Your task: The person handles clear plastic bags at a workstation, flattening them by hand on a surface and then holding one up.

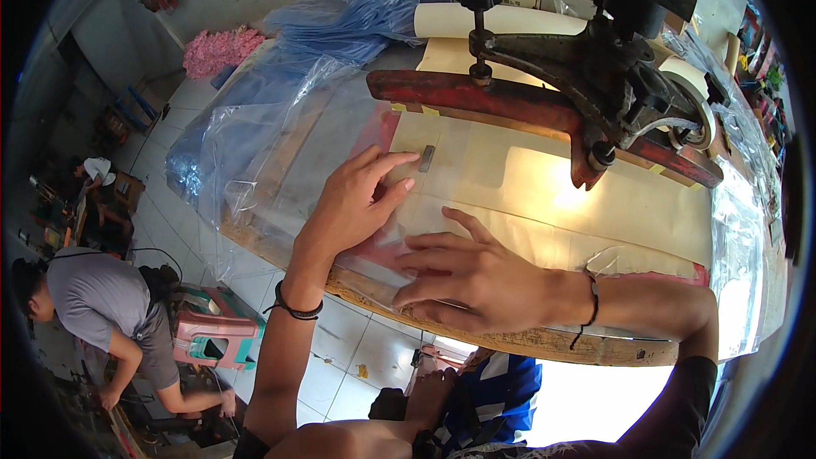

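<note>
Reaching over clear film [323, 140] with left hand [353, 200], thumb and forefinger parted, and right hand [480, 282], nearer, fingers spread, gripping nothing; could crease film by dragging palms.

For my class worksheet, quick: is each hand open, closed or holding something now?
Left hand: open beside the small grey bar, nothing visibly gripped.
Right hand: open and spread, nothing visibly held.

A wood-edged worktable [586, 350] carries a broad cream sheet [510, 157], with a small grey strip [427, 158] resting near the sheet's left end. Clear plastic film [285, 149] spreads left of the sheet, bluish plastic sheets [348, 17] lie heaped beyond its far left corner, and a cream roll [540, 24] sits just behind it.
</note>
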A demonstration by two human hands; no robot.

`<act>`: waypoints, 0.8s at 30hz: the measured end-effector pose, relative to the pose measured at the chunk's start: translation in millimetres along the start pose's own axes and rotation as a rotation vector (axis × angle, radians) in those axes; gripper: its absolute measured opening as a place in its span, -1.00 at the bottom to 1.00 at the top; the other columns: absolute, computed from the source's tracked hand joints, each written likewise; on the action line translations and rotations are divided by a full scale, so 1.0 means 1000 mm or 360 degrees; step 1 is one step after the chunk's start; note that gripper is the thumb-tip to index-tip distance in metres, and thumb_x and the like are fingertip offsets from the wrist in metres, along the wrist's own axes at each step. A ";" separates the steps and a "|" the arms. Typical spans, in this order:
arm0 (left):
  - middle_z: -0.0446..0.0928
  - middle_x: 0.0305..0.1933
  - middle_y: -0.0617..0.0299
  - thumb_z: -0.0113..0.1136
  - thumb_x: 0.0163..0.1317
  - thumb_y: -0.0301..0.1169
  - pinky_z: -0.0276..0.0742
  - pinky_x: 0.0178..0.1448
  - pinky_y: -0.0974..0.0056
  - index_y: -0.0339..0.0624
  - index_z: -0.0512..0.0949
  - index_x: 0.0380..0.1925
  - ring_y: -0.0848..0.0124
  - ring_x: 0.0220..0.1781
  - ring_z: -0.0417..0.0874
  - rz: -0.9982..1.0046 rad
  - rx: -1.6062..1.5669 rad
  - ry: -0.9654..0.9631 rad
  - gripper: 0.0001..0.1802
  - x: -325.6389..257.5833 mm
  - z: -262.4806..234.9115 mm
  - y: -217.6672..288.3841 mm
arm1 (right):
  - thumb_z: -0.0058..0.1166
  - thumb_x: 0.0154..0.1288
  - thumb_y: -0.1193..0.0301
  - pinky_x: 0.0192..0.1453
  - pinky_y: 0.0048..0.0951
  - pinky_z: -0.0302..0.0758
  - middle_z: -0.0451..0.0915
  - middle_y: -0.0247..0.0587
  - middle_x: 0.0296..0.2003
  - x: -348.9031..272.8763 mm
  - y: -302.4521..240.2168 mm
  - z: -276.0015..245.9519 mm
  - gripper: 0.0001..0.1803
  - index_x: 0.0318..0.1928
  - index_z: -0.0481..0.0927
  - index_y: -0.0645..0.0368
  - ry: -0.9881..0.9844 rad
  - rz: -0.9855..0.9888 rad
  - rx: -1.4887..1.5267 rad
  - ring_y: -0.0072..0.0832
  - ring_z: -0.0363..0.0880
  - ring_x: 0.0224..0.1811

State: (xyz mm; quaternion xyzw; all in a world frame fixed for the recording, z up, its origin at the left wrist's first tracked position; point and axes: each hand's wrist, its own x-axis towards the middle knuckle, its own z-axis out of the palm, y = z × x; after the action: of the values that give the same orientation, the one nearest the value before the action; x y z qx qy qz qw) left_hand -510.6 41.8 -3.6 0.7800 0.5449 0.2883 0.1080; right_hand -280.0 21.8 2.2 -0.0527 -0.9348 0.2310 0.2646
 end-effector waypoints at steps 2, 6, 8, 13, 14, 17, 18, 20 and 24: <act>0.45 -0.31 0.15 0.23 0.31 -0.36 0.52 -0.19 0.26 -0.08 0.58 0.13 0.32 -0.36 0.57 0.0021 0.0101 -0.0022 -0.63 -0.002 -0.004 0.000 | 0.16 0.27 0.28 0.26 0.04 0.44 0.60 -0.29 -0.15 0.006 -0.023 -0.014 -0.82 -0.18 0.64 0.04 0.0075 0.0066 0.0278 -0.24 0.61 0.04; 0.43 -0.38 0.12 0.21 0.31 -0.29 0.44 -0.19 0.15 -0.12 0.58 0.05 0.18 -0.34 0.51 0.0006 -0.0024 0.0011 -0.66 0.001 0.002 0.000 | 0.31 0.20 0.39 -0.42 -0.36 0.57 0.61 -0.42 -0.41 0.008 -0.068 -0.052 -0.81 -0.17 0.68 0.09 0.0135 -0.0292 0.0148 -0.52 0.62 -0.46; 0.43 -0.38 0.12 0.21 0.31 -0.29 0.44 -0.19 0.15 -0.12 0.59 0.06 0.19 -0.34 0.51 -0.0009 -0.0033 0.0019 -0.66 -0.001 0.002 -0.001 | 0.27 0.20 0.47 -0.62 -0.45 0.47 0.54 -0.33 -0.52 0.011 -0.074 -0.049 -0.93 -0.30 0.67 0.18 0.0279 -0.0379 0.0313 -0.52 0.55 -0.60; 0.43 -0.37 0.13 0.21 0.31 -0.30 0.45 -0.19 0.18 -0.13 0.59 0.07 0.22 -0.35 0.52 -0.0043 -0.0047 -0.0005 -0.65 0.001 0.000 0.004 | 0.30 0.15 0.52 -0.74 -0.48 0.39 0.48 -0.30 -0.59 0.011 -0.085 -0.042 -0.92 -0.39 0.65 0.26 0.0472 -0.0372 0.0555 -0.54 0.50 -0.69; 0.43 -0.37 0.14 0.21 0.31 -0.30 0.45 -0.19 0.19 -0.13 0.59 0.07 0.23 -0.35 0.52 -0.0045 -0.0056 -0.0001 -0.65 0.001 -0.001 0.005 | 0.30 0.14 0.52 -0.74 -0.48 0.38 0.49 -0.29 -0.59 0.010 -0.085 -0.042 -0.91 -0.39 0.65 0.27 0.0457 -0.0387 0.0555 -0.54 0.50 -0.69; 0.45 -0.36 0.14 0.22 0.32 -0.31 0.47 -0.19 0.21 -0.15 0.59 0.07 0.26 -0.36 0.55 -0.0057 -0.0007 -0.0018 -0.65 0.000 -0.001 0.004 | 0.31 0.13 0.52 -0.75 -0.49 0.37 0.52 -0.28 -0.57 0.006 -0.085 -0.045 -0.90 -0.38 0.66 0.29 0.0372 -0.0403 0.0557 -0.54 0.50 -0.69; 0.45 -0.35 0.14 0.22 0.32 -0.31 0.48 -0.19 0.21 -0.15 0.59 0.07 0.27 -0.37 0.56 -0.0065 -0.0024 -0.0019 -0.65 0.000 -0.002 0.005 | 0.32 0.13 0.51 -0.75 -0.49 0.37 0.52 -0.27 -0.57 0.006 -0.085 -0.047 -0.89 -0.37 0.66 0.30 0.0377 -0.0406 0.0576 -0.54 0.50 -0.69; 0.45 -0.35 0.15 0.21 0.32 -0.31 0.49 -0.20 0.22 -0.15 0.58 0.07 0.28 -0.38 0.57 -0.0079 -0.0062 -0.0024 -0.65 0.000 -0.004 0.007 | 0.32 0.12 0.51 -0.76 -0.50 0.36 0.52 -0.28 -0.57 0.008 -0.086 -0.046 -0.89 -0.36 0.67 0.30 0.0483 -0.0413 0.0648 -0.54 0.49 -0.69; 0.45 -0.35 0.15 0.21 0.33 -0.31 0.50 -0.20 0.23 -0.15 0.58 0.07 0.30 -0.38 0.58 -0.0067 -0.0051 -0.0024 -0.65 0.001 -0.003 0.008 | 0.31 0.13 0.51 -0.76 -0.50 0.36 0.51 -0.30 -0.56 0.006 -0.080 -0.043 -0.88 -0.34 0.67 0.29 0.0433 -0.0474 0.0613 -0.55 0.49 -0.69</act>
State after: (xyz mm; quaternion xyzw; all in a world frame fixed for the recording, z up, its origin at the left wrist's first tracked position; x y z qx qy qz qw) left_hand -506.0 39.6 3.2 0.7688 0.5555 0.2887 0.1307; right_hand -261.0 -30.5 74.2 0.1061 -0.8271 0.3537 0.4238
